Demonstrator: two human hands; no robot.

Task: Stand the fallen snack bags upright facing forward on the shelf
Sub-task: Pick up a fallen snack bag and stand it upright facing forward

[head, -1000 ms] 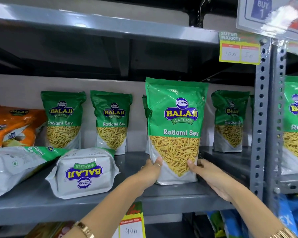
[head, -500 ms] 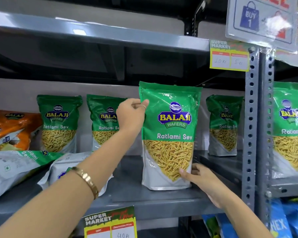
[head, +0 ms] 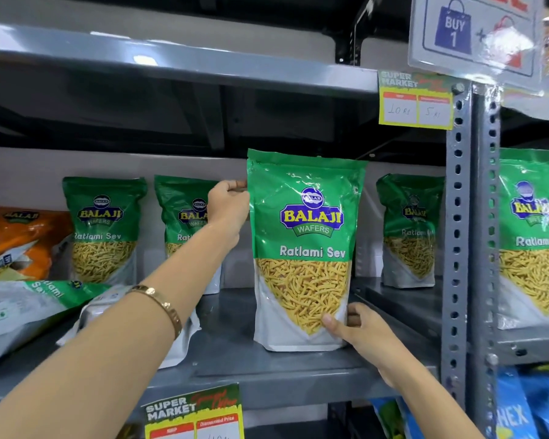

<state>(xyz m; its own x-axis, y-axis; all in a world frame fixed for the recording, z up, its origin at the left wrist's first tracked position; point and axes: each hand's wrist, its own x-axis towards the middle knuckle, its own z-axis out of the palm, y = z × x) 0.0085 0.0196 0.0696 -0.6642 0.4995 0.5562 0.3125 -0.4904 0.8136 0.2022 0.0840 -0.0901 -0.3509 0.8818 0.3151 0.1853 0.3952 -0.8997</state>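
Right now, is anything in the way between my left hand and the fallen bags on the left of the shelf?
Nothing visible blocks it. Your left hand pinches the upright green bag at its top left edge. The fallen white-bottomed bag lies below your left forearm, the other fallen bag further left, both on open shelf.

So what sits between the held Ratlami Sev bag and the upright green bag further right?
Nothing: in the head view, only bare shelf and back wall separate the held bag from the right bag.
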